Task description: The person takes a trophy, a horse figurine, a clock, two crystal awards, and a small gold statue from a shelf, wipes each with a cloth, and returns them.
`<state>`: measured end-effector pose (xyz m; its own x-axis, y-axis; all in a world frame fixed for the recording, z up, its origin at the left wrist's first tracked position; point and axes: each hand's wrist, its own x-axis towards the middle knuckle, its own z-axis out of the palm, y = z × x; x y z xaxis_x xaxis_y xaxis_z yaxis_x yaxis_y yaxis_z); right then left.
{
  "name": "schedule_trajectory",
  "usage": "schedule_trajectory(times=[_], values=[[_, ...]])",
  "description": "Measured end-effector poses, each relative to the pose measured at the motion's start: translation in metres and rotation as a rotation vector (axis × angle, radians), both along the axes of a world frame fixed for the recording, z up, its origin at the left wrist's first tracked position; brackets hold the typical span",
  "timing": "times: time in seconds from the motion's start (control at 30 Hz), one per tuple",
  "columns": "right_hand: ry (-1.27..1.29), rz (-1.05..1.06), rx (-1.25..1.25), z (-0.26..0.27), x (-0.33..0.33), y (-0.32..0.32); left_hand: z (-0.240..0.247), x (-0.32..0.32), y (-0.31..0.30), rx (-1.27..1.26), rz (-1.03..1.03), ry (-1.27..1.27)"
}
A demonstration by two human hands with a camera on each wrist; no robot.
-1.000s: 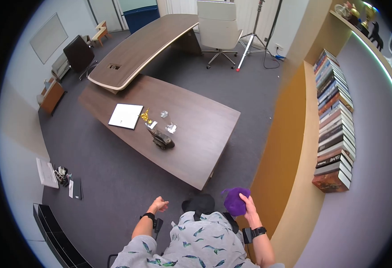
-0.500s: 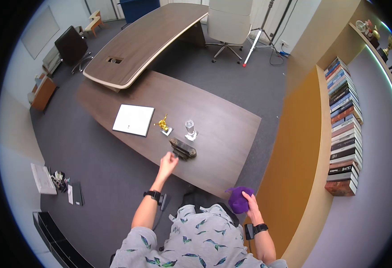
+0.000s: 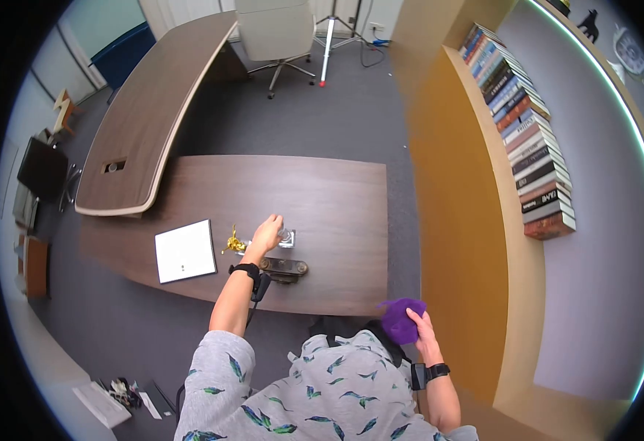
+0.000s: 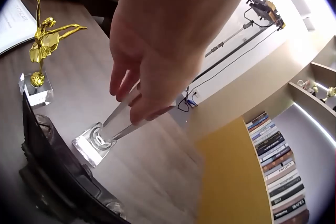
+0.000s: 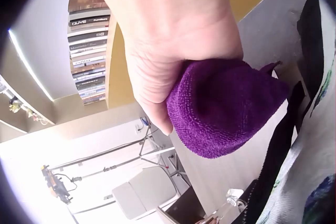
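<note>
A clear crystal trophy (image 4: 100, 140) stands on the brown desk (image 3: 336, 213); the left hand (image 3: 267, 237) is at its upper part, fingers curled round it in the left wrist view. Beside it are a golden dancer figurine (image 3: 234, 241) on a clear base and a dark, elongated ornament (image 3: 285, 269), nearer the person. The right hand (image 3: 425, 331) grips a bunched purple cloth (image 3: 403, 320) off the desk's near right corner; in the right wrist view the cloth (image 5: 220, 108) bulges out under the palm, most fingers hidden behind it.
A white framed sheet (image 3: 186, 251) lies on the desk's left part. Behind stands a curved desk (image 3: 153, 95) with a pale chair (image 3: 274, 29). To the right is a shelf unit (image 3: 461, 220) with a row of books (image 3: 520, 140).
The left hand has moved forward, past the dark ornament, and taken hold of the crystal trophy. The head view has turned. The right hand still holds the purple cloth.
</note>
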<state>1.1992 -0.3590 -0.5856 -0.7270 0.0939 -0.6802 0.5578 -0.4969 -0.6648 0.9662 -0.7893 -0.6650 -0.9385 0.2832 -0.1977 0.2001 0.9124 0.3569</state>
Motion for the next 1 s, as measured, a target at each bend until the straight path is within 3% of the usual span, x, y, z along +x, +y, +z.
schedule_trajectory(times=[0.07, 0.33, 0.53, 0.6, 0.87, 1.0], values=[[0.002, -0.03, 0.005, 0.002, 0.007, -0.002, -0.007, -0.006, -0.004, 0.158, 0.02, -0.003], [0.038, -0.034, 0.072, 0.012, 0.011, -0.012, 0.014, -0.023, -0.006, 0.344, 0.079, -0.008], [0.188, 0.096, 0.104, 0.039, -0.022, -0.016, 0.135, -0.015, 0.031, 0.403, 0.062, 0.059], [0.233, 0.118, 0.11, 0.052, -0.04, -0.02, 0.174, -0.006, 0.049, 0.537, 0.015, 0.121], [0.957, 0.335, 0.735, 0.137, -0.096, -0.035, 0.271, 0.057, 0.159, 0.838, -0.24, 0.22], [1.077, 0.52, 1.081, 0.148, -0.082, -0.027, 0.284, 0.094, 0.22, 0.844, -0.397, 0.302]])
